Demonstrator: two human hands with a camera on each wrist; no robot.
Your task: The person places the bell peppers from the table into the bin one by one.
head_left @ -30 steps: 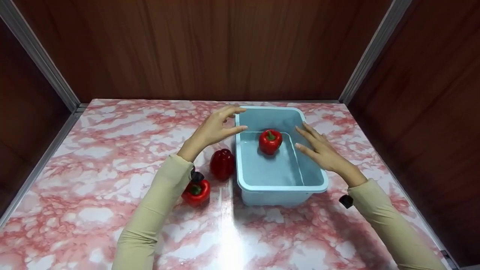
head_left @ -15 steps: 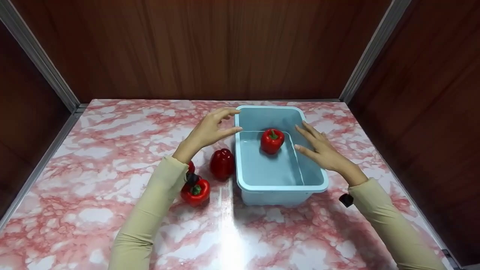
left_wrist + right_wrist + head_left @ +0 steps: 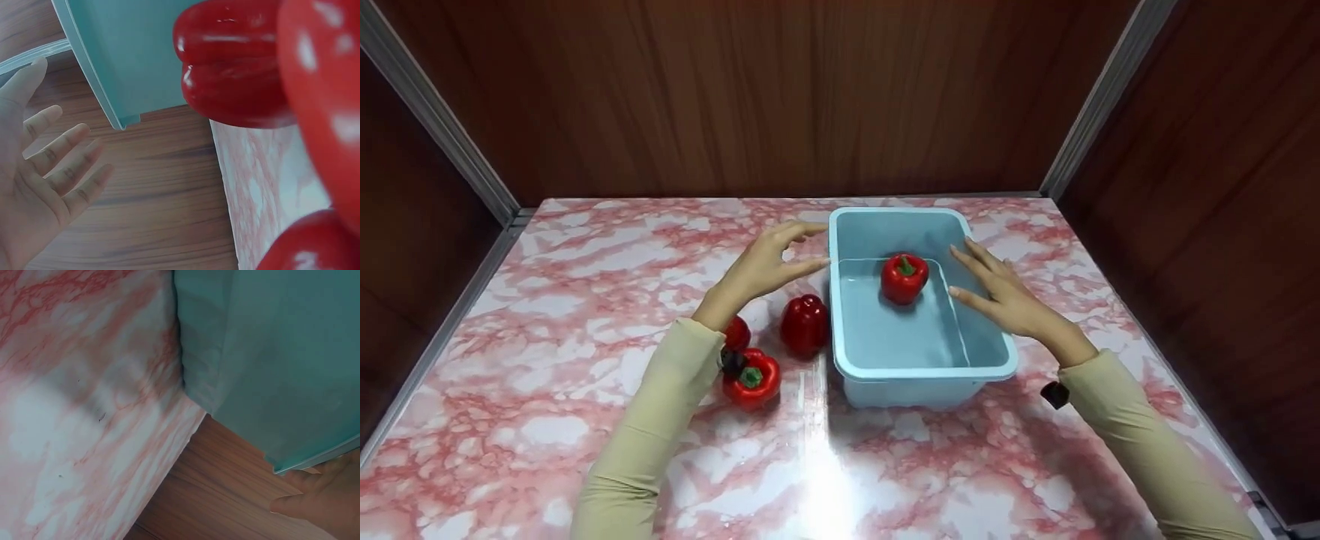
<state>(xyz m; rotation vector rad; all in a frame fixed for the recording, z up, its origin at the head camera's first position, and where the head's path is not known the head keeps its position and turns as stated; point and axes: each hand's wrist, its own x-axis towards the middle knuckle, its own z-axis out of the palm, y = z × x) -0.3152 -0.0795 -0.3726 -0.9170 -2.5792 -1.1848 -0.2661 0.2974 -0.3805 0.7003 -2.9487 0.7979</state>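
A red bell pepper point(image 3: 904, 279), stem up, sits inside the light blue bin point(image 3: 922, 373). My left hand point(image 3: 761, 262) hovers beside the bin's left rim, fingers spread and holding nothing; the left wrist view shows its palm point(image 3: 34, 191). Over the right rim my right hand point(image 3: 1005, 304) holds nothing, its fingers loosely extended. A darker red bell pepper point(image 3: 805, 327) lies against the bin's left side. Nearer me are a bell pepper with a green stem point(image 3: 757, 384) and another bell pepper point(image 3: 737, 334), partly hidden by my left wrist.
A pink and white marbled table point(image 3: 547, 360) carries everything. Brown wood-grain panels point(image 3: 780, 97) with grey metal corner posts point(image 3: 1099, 105) enclose it at the back and sides. The bin's outer wall point(image 3: 270, 365) fills much of the right wrist view.
My left hand has drawn back leftward, off the bin's rim, uncovering part of a pepper behind the wrist. In the bin the pepper has shifted slightly and tilted. My right hand stays nearly still.
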